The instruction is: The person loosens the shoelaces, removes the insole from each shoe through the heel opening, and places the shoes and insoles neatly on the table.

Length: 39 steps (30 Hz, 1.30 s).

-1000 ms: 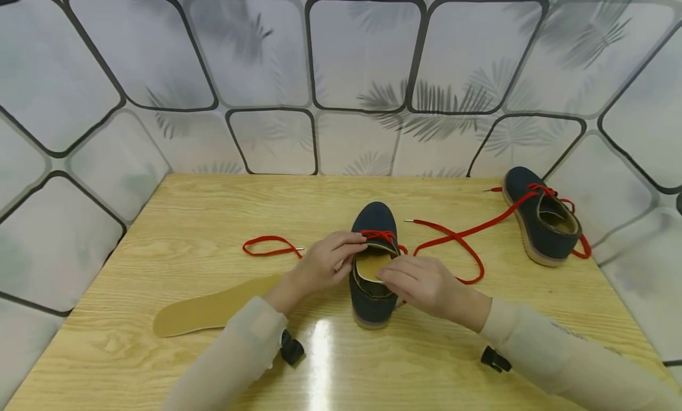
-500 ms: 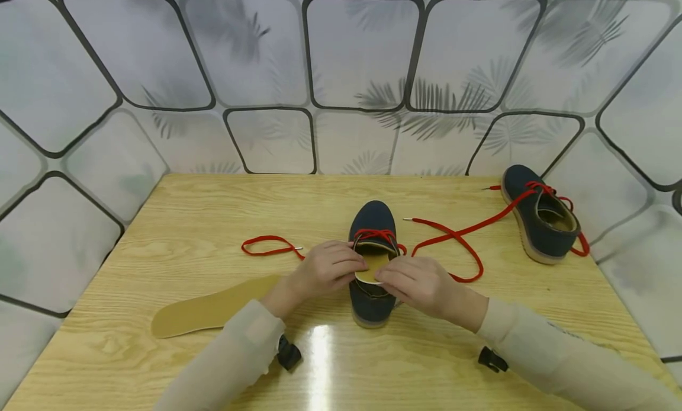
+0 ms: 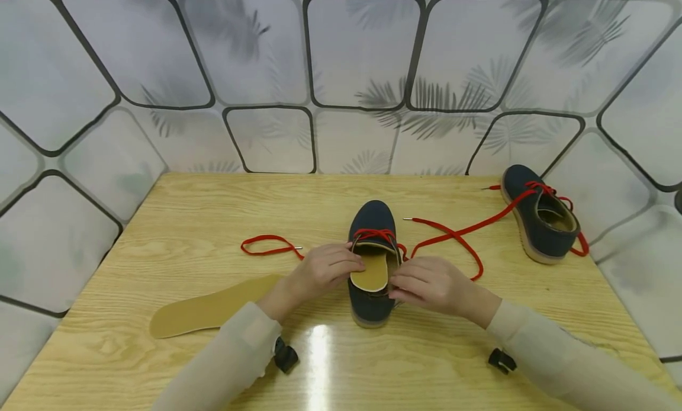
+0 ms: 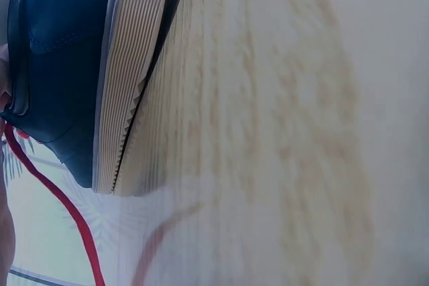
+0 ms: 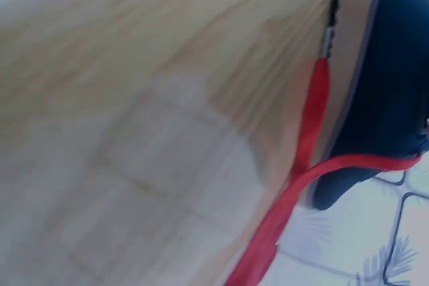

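Observation:
A navy canvas shoe (image 3: pixel 373 217) with red laces stands at the middle of the table, toe pointing away. Inside its opening lies a tan insole (image 3: pixel 375 276), its heel end showing above the shoe's heel. My left hand (image 3: pixel 322 273) grips the left side of the opening, fingertips over the insole's edge. On the opposite side, my right hand (image 3: pixel 433 285) pinches the collar. In the left wrist view the shoe's side (image 4: pixel 64 65) and ribbed sole face the camera. A red lace (image 5: pixel 314 122) hangs beside the shoe in the right wrist view.
A second tan insole (image 3: pixel 210 309) lies on the wooden table (image 3: pixel 256 204) left of the shoe, partly under my left forearm. At the back right stands the matching shoe (image 3: pixel 556 245), its long red lace (image 3: pixel 492 223) trailing toward the middle. A patterned wall borders the table.
My left hand has slid from the lacing down to the side of the opening. My right hand has let go of the insole and shifted right onto the collar. The insole lies lower.

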{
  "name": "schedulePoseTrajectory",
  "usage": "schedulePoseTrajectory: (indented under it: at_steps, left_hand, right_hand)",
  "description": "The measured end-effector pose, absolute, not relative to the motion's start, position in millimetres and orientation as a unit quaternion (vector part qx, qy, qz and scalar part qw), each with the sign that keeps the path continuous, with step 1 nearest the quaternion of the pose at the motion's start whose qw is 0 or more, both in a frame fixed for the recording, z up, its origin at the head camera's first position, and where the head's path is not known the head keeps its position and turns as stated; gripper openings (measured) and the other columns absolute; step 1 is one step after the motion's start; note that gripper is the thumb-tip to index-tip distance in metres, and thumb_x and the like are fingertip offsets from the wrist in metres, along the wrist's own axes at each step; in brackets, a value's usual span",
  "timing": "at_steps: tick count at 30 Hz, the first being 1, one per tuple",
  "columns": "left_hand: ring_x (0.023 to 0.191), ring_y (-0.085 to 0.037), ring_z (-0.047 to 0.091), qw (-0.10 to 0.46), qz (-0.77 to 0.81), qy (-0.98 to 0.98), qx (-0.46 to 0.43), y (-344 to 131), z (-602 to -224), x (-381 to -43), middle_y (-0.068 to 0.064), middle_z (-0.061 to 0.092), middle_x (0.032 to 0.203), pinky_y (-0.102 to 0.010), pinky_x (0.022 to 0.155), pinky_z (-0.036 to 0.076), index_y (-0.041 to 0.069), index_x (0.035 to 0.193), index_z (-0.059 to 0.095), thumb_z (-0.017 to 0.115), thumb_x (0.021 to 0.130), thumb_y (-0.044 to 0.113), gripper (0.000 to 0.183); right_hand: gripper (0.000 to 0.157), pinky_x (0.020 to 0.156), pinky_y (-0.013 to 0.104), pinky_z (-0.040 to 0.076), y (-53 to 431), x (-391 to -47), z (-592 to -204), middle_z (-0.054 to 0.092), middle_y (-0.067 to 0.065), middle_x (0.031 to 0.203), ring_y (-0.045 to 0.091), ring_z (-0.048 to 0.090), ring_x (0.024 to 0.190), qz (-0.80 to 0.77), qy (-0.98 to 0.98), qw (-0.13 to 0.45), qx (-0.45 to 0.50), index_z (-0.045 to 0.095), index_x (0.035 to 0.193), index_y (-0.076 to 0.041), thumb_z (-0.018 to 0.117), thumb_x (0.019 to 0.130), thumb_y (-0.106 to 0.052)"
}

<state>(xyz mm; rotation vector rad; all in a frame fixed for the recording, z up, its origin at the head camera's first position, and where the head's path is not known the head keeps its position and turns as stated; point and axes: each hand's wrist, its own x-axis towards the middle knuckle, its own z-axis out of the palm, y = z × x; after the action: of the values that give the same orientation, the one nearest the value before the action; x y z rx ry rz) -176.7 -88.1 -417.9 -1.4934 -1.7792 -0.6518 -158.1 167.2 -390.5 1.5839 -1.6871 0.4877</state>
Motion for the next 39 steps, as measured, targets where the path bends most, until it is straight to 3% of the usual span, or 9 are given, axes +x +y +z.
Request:
schedulePoseTrajectory:
  at_steps: [6,13,16,23,39]
  left_hand:
    - [0.087,-0.016,0.069,0.375,-0.247,-0.690,-0.568,-84.1,-417.2,-176.0,-0.005,0.073,0.090,-0.037,0.089,0.053,0.003,0.091,0.073,0.055,0.095,0.005,0.018]
    - [0.090,-0.014,0.069,0.384,-0.242,-0.680,-0.576,-82.3,-416.3,-173.3,-0.003,0.073,0.092,-0.033,0.086,0.054,0.004,0.093,0.074,0.062,0.091,0.006,0.012]
    - [0.089,-0.015,0.069,0.383,-0.247,-0.670,-0.586,-82.5,-415.2,-171.1,-0.004,0.073,0.093,-0.028,0.083,0.054,0.003,0.093,0.074,0.062,0.091,0.006,0.013]
    - [0.092,-0.013,0.069,0.382,-0.243,-0.657,-0.603,-82.4,-409.1,-165.5,-0.006,0.073,0.097,-0.020,0.082,0.053,0.001,0.098,0.072,0.055,0.094,0.001,0.018]
    - [0.092,-0.018,0.069,0.399,-0.234,-0.616,-0.638,-86.9,-402.8,-153.6,-0.011,0.071,0.098,-0.024,0.086,0.053,-0.004,0.099,0.069,0.051,0.094,-0.004,0.019]
  right_hand:
    - [0.029,0.057,0.031,0.055,173.7,-155.4,-394.0,0.069,0.007,0.079,0.017,0.066,0.069,0.215,-0.765,0.367,0.484,0.071,0.088,-0.001,0.057,0.096,-0.026]
    - [0.026,0.059,0.030,0.056,163.3,-150.4,-389.3,0.071,0.009,0.087,0.016,0.068,0.071,0.239,-0.874,0.260,0.332,0.070,0.097,-0.001,0.079,0.076,-0.014]
    - [0.022,0.060,0.029,0.056,157.3,-147.7,-384.8,0.071,0.009,0.089,0.015,0.068,0.072,0.235,-0.900,0.220,0.295,0.070,0.099,-0.002,0.075,0.080,-0.013]
    - [0.016,0.056,0.024,0.053,151.1,-147.6,-376.3,0.069,0.009,0.086,0.013,0.064,0.067,0.227,-0.919,0.172,0.273,0.070,0.099,-0.001,0.068,0.084,-0.008]
    - [0.010,0.055,0.025,0.052,147.6,-149.4,-370.7,0.070,0.008,0.083,0.013,0.063,0.065,0.241,-0.929,0.141,0.244,0.070,0.091,-0.004,0.069,0.084,-0.010]
